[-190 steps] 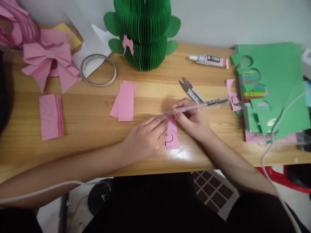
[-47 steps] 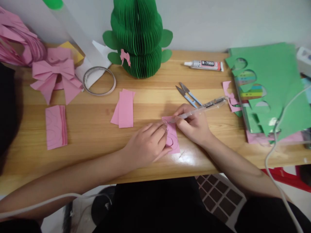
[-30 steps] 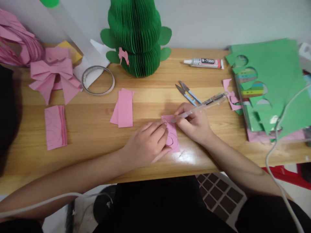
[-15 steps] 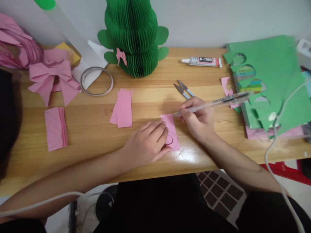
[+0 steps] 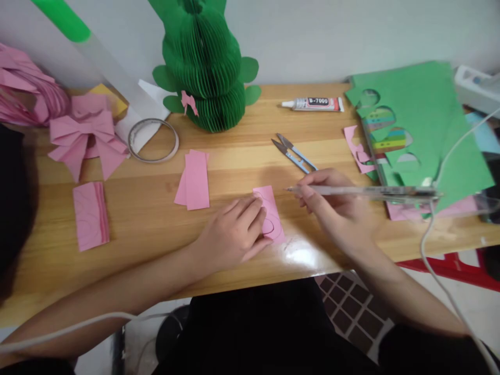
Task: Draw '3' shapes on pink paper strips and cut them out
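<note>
My left hand (image 5: 234, 229) lies over the left side of a small pink paper rectangle (image 5: 273, 208), its fingers resting flat and pressing it to the table. The paper bears drawn curves, among them a dark rounded outline; the rest of the drawing is under my fingers. In my right hand (image 5: 332, 208) a clear-barrelled pen (image 5: 363, 191) is pinched, its tip pointing left, off the paper's upper right edge. Thread snips (image 5: 295, 153) with blue handles lie just beyond that hand, blades parted.
Pink paper strips (image 5: 197, 179) and a marked pink stack (image 5: 89, 216) lie leftward. Behind stand a green honeycomb-paper figure (image 5: 207, 78), a tape roll (image 5: 172, 151) and pink bows (image 5: 88, 130). A glue tube (image 5: 316, 104), green sheets (image 5: 422, 120) and a white cable (image 5: 427, 239) are rightward.
My right hand has drawn back to the right, lifting the pen tip away from the pink paper and tipping the pen flatter. My left hand stays on the paper. The view has shifted slightly.
</note>
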A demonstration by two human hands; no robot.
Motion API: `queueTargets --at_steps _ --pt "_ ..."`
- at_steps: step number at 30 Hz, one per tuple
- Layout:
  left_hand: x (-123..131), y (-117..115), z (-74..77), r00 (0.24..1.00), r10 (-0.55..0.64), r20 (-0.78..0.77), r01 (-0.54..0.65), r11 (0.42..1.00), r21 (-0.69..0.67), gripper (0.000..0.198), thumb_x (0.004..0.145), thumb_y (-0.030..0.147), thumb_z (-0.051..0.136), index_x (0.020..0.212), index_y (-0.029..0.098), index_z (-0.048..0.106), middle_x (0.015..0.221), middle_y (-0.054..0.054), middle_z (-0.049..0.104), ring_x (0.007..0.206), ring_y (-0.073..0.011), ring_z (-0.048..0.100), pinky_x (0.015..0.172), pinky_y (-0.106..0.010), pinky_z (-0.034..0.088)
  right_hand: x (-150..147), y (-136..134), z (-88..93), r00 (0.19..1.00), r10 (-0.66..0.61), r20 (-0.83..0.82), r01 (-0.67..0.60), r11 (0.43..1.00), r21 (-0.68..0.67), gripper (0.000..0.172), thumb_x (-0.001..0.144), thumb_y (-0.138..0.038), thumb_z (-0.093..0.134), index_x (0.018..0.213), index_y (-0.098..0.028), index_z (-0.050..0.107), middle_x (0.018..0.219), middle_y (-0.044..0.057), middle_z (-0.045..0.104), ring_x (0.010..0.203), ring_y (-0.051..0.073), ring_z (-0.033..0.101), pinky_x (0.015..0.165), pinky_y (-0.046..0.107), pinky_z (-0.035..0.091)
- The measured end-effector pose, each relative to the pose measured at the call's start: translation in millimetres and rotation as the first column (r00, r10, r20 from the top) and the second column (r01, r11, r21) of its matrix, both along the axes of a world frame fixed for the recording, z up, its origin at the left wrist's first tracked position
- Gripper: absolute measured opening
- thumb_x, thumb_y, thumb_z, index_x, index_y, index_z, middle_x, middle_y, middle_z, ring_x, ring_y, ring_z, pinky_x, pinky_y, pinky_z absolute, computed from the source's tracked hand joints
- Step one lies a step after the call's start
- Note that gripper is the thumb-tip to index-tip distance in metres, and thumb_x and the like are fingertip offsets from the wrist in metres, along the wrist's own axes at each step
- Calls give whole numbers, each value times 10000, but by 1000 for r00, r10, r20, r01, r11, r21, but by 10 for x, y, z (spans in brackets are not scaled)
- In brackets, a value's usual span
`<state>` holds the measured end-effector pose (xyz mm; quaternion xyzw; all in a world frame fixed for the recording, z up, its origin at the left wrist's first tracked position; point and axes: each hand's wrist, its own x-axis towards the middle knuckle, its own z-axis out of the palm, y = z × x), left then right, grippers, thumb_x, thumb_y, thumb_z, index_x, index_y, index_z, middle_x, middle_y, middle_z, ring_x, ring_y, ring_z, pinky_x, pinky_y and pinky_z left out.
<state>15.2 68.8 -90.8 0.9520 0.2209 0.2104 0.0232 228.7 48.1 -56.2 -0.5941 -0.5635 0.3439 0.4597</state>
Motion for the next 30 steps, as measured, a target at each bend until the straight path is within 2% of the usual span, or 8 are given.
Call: queueTargets --at_steps 4,7,11,18,30 --pt "5 13 22 1000 -2 0 2 1000 -29 384 975 378 556 1073 22 657 1130 -229 678 1051 -317 667 886 -441 588 -59 -10 -227 998 -17 -68 14 998 -55 59 872 -276 633 860 -223 609 686 -22 601 565 110 554 484 245 442" --pt "4 29 39 1000 -7 3 7 999 -46 404 956 403 581 1065 23 664 1125 -215 676 1037 -318 667 894 -430 581 -83 18 -320 997 -3 -76 -1 998 -66 74 862 -284 641 852 -215 617 680 -29 603 540 97 542 469 234 431" --pt "0 44 44 1000 -18 -5 18 998 -55 495 944 501 587 1076 29 654 1115 -214 672 1038 -330 667 871 -444 581 -77 33 -323 1000 17 -26 -19 999 -48 95 862 -297 651 843 -206 632 722 -16 625 554 93 553 482 238 430" --pt "7 50 38 1000 7 -14 -7 1000 3 273 961 310 610 1027 52 667 1057 -148 694 974 -270 683 855 -370 568 -85 19 -343 997 21 -72 -23 999 -35 188 879 -392 661 845 -211 620 689 -21 619 544 97 542 469 242 424" --pt "-1 37 14 1000 9 0 -9 1000 8 278 968 314 602 1056 55 651 1079 -146 693 1001 -274 691 856 -377 566 -80 23 -315 999 34 -34 -35 999 -25 181 875 -381 653 831 -209 618 705 -12 638 548 99 551 473 249 432"
